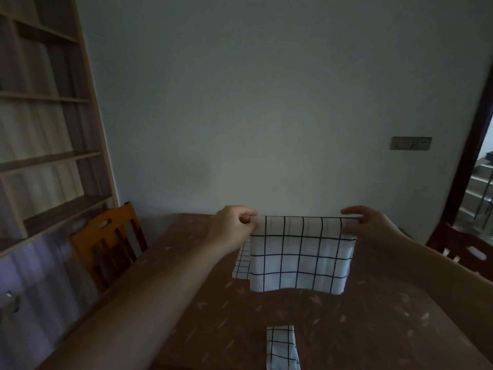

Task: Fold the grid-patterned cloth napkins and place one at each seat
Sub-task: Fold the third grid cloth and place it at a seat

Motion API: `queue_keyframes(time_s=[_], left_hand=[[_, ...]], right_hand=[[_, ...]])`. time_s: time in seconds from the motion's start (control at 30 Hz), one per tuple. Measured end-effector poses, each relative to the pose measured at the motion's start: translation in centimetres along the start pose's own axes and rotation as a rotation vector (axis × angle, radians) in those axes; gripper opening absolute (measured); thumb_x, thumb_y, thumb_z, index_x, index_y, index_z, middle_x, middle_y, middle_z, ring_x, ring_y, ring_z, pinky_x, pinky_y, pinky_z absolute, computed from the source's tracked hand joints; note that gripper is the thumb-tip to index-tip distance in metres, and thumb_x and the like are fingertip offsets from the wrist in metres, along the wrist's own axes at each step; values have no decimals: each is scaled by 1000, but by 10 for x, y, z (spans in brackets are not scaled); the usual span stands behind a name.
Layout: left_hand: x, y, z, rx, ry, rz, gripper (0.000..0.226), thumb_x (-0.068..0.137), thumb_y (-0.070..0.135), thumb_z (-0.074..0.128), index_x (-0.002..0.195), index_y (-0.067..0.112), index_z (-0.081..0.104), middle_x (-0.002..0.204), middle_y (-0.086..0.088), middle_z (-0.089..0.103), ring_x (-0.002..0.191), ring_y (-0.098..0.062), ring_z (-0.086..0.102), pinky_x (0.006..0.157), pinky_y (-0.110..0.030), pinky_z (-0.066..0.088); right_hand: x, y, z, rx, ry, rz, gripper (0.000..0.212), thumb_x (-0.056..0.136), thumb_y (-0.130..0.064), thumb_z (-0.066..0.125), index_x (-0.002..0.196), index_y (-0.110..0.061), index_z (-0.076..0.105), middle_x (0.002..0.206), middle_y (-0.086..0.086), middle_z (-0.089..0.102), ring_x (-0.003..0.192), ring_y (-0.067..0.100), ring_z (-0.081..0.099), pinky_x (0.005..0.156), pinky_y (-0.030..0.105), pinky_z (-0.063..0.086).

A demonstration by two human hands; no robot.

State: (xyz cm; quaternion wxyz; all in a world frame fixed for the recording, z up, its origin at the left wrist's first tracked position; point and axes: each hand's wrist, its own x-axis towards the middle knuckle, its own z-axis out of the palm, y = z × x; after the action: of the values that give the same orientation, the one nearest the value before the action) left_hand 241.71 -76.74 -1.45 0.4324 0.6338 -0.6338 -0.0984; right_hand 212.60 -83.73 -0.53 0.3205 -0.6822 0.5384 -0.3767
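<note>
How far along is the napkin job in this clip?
Done: one folded napkin lies at the near edge of the table. In hand: the left hand and right hand hold a second napkin up by its top corners, unfolded. Left: fold and place it; more grid cloth shows behind it.

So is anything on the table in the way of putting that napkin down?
Nothing visible. Both hands, left hand and right hand, hold the napkin up by its top corners. The table beneath looks bare; the folded napkin lies nearer, off to the side of that spot.
</note>
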Motion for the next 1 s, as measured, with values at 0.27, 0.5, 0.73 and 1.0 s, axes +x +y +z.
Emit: queue_keyframes(time_s=[0.27, 0.5, 0.73, 1.0], left_hand=[[-9, 31, 19, 105, 22, 78, 15, 89, 24, 69, 99, 15, 76, 95, 4, 73, 85, -5, 62, 70, -9, 42], [-24, 64, 45, -224, -7, 26, 18, 84, 26, 69, 68, 17, 67, 66, 11, 61, 65, -7, 55, 62, -23, 40], [-44, 87, 81, -299, -236, 124, 13, 88, 34, 69, 87, 24, 77, 84, 12, 75, 79, -4, 68, 76, -23, 54], [-56, 57, 65, -142, -406, 40, 24, 82, 51, 69, 80, 27, 74, 66, 13, 66, 56, -4, 58, 55, -14, 41]], right_hand=[[-19, 16, -35, -401, -17, -188, 16, 86, -12, 59, 85, -26, 67, 69, -8, 65, 59, 6, 57, 49, 11, 41], [-32, 28, -58, -620, -103, -184, 21, 83, -13, 63, 76, -31, 68, 62, -14, 50, 52, 0, 48, 46, 11, 36], [-54, 12, 1, -181, -240, -356, 20, 79, -35, 71, 99, -30, 72, 89, -4, 73, 83, 18, 69, 73, 36, 55], [-54, 26, -10, 13, -89, -309, 20, 86, -11, 69, 84, -30, 74, 83, 4, 76, 86, 34, 70, 83, 48, 55]])
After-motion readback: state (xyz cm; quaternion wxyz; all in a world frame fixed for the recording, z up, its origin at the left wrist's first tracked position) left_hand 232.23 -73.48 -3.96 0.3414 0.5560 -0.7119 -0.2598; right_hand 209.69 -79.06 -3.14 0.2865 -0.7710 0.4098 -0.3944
